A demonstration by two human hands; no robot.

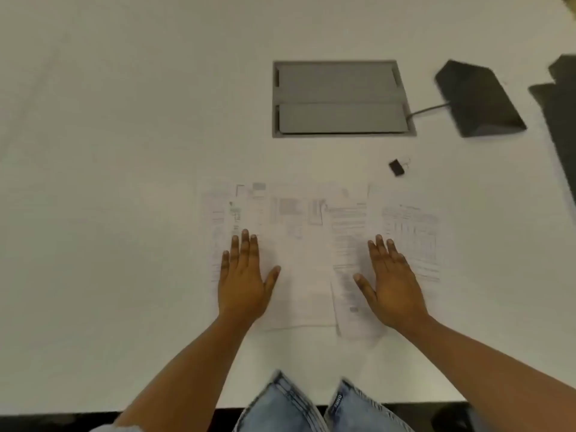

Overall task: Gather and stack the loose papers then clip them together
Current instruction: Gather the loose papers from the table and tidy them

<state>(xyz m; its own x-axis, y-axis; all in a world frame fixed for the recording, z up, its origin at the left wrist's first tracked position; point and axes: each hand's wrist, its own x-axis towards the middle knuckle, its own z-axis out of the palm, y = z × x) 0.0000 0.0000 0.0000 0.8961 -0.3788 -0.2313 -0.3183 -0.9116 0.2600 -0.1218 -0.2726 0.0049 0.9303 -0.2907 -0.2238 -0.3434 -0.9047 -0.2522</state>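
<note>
White printed papers [311, 251] lie fanned out in front of me on the pale table [124, 151], several sheets overlapping side by side, with the far-right sheet skewed a little and one near sheet poking out toward my lap. They are spread rather than stacked, so I judge the gathering has not really begun. I have my left hand [241, 275] flat on the left sheets and my right hand [391, 285] flat on the right ones, placed wide like that, I think, so I can slide both sides inward toward the middle into one pile. Neither hand grasps anything: fingers are straight and together, thumbs angled inward, palms down on the paper or just above it; blur keeps me from telling how firmly they press. Beyond the papers, to the far right and apart from them, sits the black binder clip [396, 167], untouched, waiting for the last step. Farther off is a grey hatch [343, 98] set into the table, and right of it a dark wedge-shaped device [477, 98] with a cable running to the hatch.
</note>
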